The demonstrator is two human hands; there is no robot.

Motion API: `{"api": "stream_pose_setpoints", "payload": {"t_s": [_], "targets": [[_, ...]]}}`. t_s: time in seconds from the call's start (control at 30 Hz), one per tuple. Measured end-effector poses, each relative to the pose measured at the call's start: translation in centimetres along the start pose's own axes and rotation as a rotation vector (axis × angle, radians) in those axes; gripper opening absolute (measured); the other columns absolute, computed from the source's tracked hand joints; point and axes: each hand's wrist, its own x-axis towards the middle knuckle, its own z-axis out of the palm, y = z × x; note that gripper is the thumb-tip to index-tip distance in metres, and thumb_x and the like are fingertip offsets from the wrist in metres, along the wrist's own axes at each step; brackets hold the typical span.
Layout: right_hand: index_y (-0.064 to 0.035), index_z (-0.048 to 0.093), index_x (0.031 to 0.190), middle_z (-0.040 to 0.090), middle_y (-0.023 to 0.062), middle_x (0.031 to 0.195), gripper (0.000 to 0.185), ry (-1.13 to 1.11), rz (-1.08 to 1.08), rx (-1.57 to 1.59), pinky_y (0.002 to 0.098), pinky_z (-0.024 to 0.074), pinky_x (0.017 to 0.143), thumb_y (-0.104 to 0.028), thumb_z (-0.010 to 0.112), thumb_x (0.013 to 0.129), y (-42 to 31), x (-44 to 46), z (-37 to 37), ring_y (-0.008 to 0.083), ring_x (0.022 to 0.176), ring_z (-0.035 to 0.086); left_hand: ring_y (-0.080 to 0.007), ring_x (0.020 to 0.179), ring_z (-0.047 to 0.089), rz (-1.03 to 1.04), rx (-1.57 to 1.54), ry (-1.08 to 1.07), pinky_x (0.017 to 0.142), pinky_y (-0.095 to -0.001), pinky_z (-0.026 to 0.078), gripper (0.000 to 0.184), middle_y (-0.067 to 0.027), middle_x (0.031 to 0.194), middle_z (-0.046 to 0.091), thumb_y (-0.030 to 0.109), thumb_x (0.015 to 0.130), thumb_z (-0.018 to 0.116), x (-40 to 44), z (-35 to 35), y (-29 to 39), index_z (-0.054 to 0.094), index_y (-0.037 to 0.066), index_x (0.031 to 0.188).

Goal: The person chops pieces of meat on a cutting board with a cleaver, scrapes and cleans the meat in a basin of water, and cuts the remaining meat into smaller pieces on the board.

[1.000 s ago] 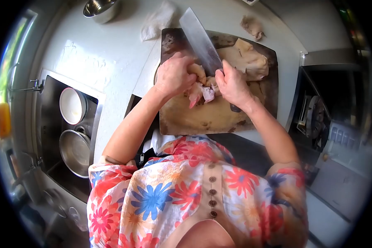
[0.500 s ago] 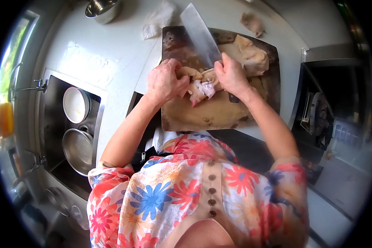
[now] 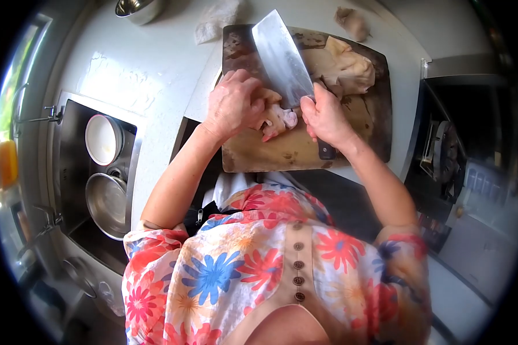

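Observation:
My right hand (image 3: 327,118) is closed round the dark handle of a cleaver (image 3: 282,57), whose broad blade points up and to the left over the cutting board (image 3: 270,155). On the board's left side, my left hand (image 3: 233,103) grips a piece of raw poultry (image 3: 276,122) with its fingers curled. The lower end of that piece, pinkish and pale, sticks out between the hands, close to the blade's lower part. A larger piece of pale poultry (image 3: 351,69) lies at the upper right of the board.
A sink (image 3: 75,190) on the left holds a white bowl (image 3: 102,140) and a metal bowl (image 3: 106,204). Beyond the board lie a white cloth (image 3: 217,22) and a small brownish scrap (image 3: 352,24). Another metal bowl (image 3: 138,8) stands at the upper left.
The right hand has moved slightly away from the poultry piece, and more of the cleaver's handle and blade shows. My left hand still holds the piece. The board sits higher in view.

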Motion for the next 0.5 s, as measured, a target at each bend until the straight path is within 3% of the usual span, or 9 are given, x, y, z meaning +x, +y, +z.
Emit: {"api": "stream_pose_setpoints", "payload": {"t_s": [0.07,0.17,0.23,0.33,0.43,0.5], "targets": [[0.0031,0.041,0.081,0.049,0.0117,0.053,0.018,-0.023,0.031,0.001,0.0331,0.0385,0.033,-0.012,0.045,0.089,-0.1,-0.2,-0.3,0.0164,0.035,0.048,-0.0301,0.092,0.057,0.061,-0.024,0.01,0.08,-0.0379,0.047,0.026,-0.0116,0.097,0.061,0.016,0.069,0.06,0.3,0.1,-0.1,0.065,0.006,0.093],[0.0041,0.042,0.083,0.053,0.0175,0.057,0.016,-0.075,0.083,-0.168,0.0387,0.0431,0.041,-0.01,0.046,0.089,-0.6,-0.8,-0.8,0.0274,0.043,0.055,-0.0306,0.091,0.057,0.06,-0.054,-0.024,0.08,-0.0378,0.047,0.024,-0.012,0.094,0.061,0.015,0.068,0.058,0.5,0.0,0.0,0.064,0.004,0.089],[0.0045,0.043,0.083,0.055,0.0223,0.063,0.015,-0.002,-0.079,-0.316,0.0435,0.0448,0.05,-0.01,0.047,0.088,0.8,-0.5,-0.1,0.0367,0.054,0.057,-0.0307,0.09,0.057,0.036,-0.055,-0.015,0.079,-0.0382,0.047,0.023,-0.0122,0.092,0.062,0.015,0.068,0.058,0.3,0.2,-0.1,0.063,0.003,0.088],[0.0044,0.044,0.083,0.056,0.029,0.073,0.016,0.045,-0.158,-0.357,0.0506,0.0439,0.064,-0.01,0.048,0.087,0.8,0.2,1.1,0.0476,0.074,0.055,-0.0313,0.088,0.058,0.025,-0.075,-0.021,0.078,-0.0387,0.048,0.024,-0.0125,0.088,0.062,0.017,0.068,0.059,0.1,1.0,-0.1,0.063,0.004,0.088],[0.0044,0.042,0.083,0.056,0.0293,0.072,0.016,0.099,-0.259,-0.424,0.0512,0.0433,0.062,-0.009,0.049,0.087,0.4,0.8,2.0,0.0468,0.072,0.055,-0.0321,0.083,0.059,0.023,-0.05,-0.014,0.076,-0.0393,0.048,0.023,-0.0124,0.085,0.062,0.02,0.069,0.059,0.2,1.0,-0.3,0.063,0.005,0.085],[0.0043,0.042,0.083,0.056,0.0288,0.07,0.015,0.077,-0.21,-0.409,0.0515,0.0429,0.06,-0.009,0.049,0.086,0.4,-0.2,1.5,0.0472,0.07,0.055,-0.0323,0.08,0.059,-0.031,-0.055,-0.019,0.074,-0.0395,0.049,0.022,-0.012,0.083,0.062,0.021,0.069,0.059,0.5,1.0,-0.6,0.063,0.005,0.084]]}}
